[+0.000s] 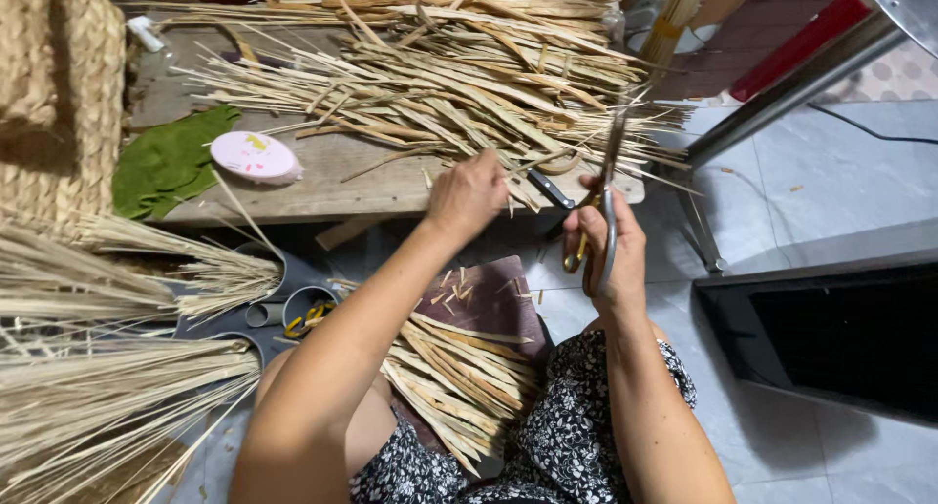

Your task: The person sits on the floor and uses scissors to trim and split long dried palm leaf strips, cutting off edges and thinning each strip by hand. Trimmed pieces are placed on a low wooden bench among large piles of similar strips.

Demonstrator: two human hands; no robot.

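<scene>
My left hand (467, 193) is closed on a thin dried straw strip (542, 162) at the front edge of a low wooden table (322, 187). My right hand (608, 240) grips a pair of scissors (598, 206) with yellowish handles, blades pointing up and away beside the strip. A large heap of dried straw strips (440, 64) covers the table behind both hands. On my lap lies a bundle of cut strips (459, 367) over a dark maroon cloth (493, 294).
A pink round tin (255, 156) and a green cloth (166, 162) lie on the table's left. Woven baskets (59, 94) stand far left, bundles of thin straw stalks (88, 367) below them. A metal stand leg (782, 94) and a dark box (831, 333) are on the tiled floor at right.
</scene>
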